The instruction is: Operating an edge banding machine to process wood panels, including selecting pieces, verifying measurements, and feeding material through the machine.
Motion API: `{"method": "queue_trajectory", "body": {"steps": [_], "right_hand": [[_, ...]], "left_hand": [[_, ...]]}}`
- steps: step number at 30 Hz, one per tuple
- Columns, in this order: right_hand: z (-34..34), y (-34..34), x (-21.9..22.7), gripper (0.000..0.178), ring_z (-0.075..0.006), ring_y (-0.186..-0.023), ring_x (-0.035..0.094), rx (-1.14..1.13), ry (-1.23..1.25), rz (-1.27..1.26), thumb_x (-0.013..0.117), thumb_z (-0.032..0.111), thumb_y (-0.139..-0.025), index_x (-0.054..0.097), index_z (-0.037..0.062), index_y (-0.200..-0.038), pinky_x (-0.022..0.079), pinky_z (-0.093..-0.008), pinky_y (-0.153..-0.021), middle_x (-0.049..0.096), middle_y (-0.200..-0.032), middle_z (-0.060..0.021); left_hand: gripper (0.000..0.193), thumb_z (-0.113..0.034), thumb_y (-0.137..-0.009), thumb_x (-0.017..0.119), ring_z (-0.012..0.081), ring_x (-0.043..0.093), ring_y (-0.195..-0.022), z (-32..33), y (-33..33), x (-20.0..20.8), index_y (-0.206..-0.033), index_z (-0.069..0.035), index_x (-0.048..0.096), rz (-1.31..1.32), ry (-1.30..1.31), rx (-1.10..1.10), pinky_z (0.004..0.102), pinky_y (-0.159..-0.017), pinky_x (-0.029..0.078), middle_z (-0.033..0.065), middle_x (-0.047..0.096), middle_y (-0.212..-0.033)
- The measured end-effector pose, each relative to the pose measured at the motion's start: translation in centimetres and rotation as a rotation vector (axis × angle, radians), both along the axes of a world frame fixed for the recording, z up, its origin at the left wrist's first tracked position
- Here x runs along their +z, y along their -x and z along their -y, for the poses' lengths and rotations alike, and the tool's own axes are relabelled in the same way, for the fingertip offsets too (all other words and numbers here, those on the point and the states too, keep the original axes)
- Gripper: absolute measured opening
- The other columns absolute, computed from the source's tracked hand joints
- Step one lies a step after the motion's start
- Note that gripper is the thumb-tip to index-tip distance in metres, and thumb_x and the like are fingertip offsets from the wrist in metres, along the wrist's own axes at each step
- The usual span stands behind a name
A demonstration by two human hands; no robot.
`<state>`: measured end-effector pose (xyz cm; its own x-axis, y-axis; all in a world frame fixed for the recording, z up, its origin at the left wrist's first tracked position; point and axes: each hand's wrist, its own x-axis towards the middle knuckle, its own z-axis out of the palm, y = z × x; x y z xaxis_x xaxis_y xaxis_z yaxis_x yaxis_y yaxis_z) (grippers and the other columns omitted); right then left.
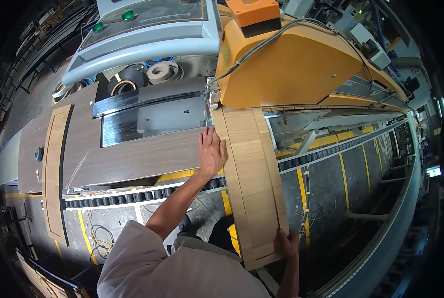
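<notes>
A long wood-grain cabinet door panel [251, 184] with a recessed centre lies in front of me, its far end against the orange machine. My left hand [212, 151] rests at the panel's left edge near that far end, fingers stretched forward, with the thumb side against the wood. At the near right corner, my right hand [288, 243] is closed round the panel's edge, its thumb on top and the other fingers partly hidden. A second, narrower wooden panel [56, 169] with a dark edge lies to the left on the brown worktop [132, 166].
The orange machine housing [286, 64] stands beyond the panel, a cable running across it. A grey-blue control console [147, 54] with green buttons is at the far left. Rolls of edge banding [164, 72] lie behind the worktop. A roller rail [326, 150] runs across below the panel.
</notes>
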<state>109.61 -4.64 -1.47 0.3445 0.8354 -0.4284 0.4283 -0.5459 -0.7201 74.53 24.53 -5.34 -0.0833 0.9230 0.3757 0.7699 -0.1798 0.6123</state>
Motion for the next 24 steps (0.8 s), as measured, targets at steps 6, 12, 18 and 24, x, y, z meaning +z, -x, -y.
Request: {"method": "queue_trajectory", "body": {"steps": [6,12,18,24], "right_hand": [[-0.5,-2.2,-0.2,0.050,-0.0127,-0.072,0.063,-0.006,-0.008,0.028,0.073,0.042,-0.084,0.066,-0.0076,-0.088,0.050,-0.0336,-0.062,0.068,-0.073,-0.0112],[-1.0,-3.7,0.0,0.049,-0.0118,-0.072,0.063,-0.009,0.041,-0.060,0.074,0.041,-0.084,0.067,-0.0072,-0.091,0.050,-0.0319,-0.061,0.069,-0.075,-0.0108],[-2.5,-4.8,1.5,0.047,-0.0112,-0.072,0.063,-0.039,0.075,-0.090,0.075,0.038,-0.083,0.066,-0.0075,-0.093,0.050,-0.0308,-0.061,0.068,-0.076,-0.0091],[-3.2,-8.1,0.9,0.049,-0.0121,-0.071,0.063,-0.028,0.039,-0.036,0.073,0.040,-0.084,0.066,-0.0076,-0.093,0.050,-0.0319,-0.061,0.069,-0.076,-0.0099]], "left_hand": [[0.045,-0.018,-0.094,0.051,0.0463,0.036,-0.135,-0.8,-2.1,0.7,-0.128,0.011,0.050,0.013,-0.023,-0.019,0.0563,-0.113,0.024,0.0304,0.044,-0.140],[0.044,-0.016,-0.095,0.053,0.0440,0.036,-0.136,-1.2,-3.7,0.4,-0.132,0.008,0.050,-0.002,-0.019,-0.006,0.0526,-0.114,0.023,0.0257,0.043,-0.144],[0.044,-0.015,-0.095,0.050,0.0456,0.036,-0.135,-1.9,-5.7,0.7,-0.130,0.011,0.049,0.005,-0.020,-0.012,0.0541,-0.114,0.022,0.0272,0.043,-0.142],[0.044,-0.015,-0.095,0.049,0.0468,0.036,-0.134,-3.1,-8.9,0.7,-0.128,0.012,0.050,0.016,-0.012,-0.023,0.0544,-0.114,0.023,0.0295,0.044,-0.140]]}}
